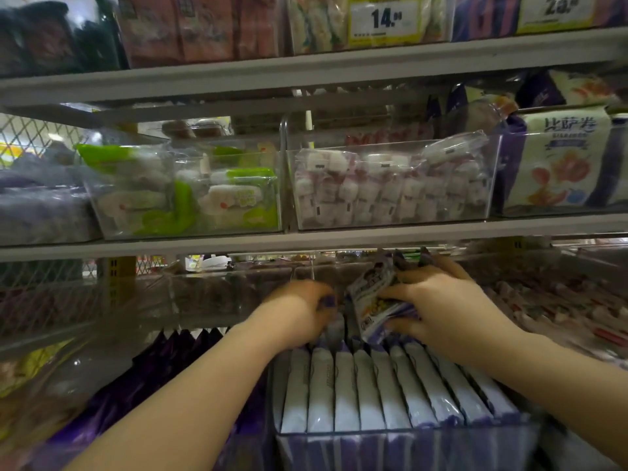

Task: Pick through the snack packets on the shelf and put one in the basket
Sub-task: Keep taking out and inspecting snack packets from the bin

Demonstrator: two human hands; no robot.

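Nearest: clear bin (407, 436) on the lowest shelf, filled with a row of white-and-purple snack packets (370, 385) standing on edge, side by side. Left of it, dark purple packets (176, 348), tops serrated.

Left hand (299, 311): reaching in at the far end of the row, fingers curled down among the packet tops; blurred, so whether it grips one cannot be told.

Right hand (445, 300): closed around a small bunch of purple-and-white packets (373, 300), lifted and tilted above the far end of the row, thumb on the printed face, fingers behind.

Right of the hands: bin of small red-and-white wrapped pieces (557, 300), blurred.

Middle shelf (306, 239), left to right: bin of green-and-white packs (204, 198); bin of small white-and-pink wrapped pieces (390, 192); white bag with blue characters (564, 158).

Top shelf: reddish packets (204, 28); yellow price tag (385, 18) reading 14.
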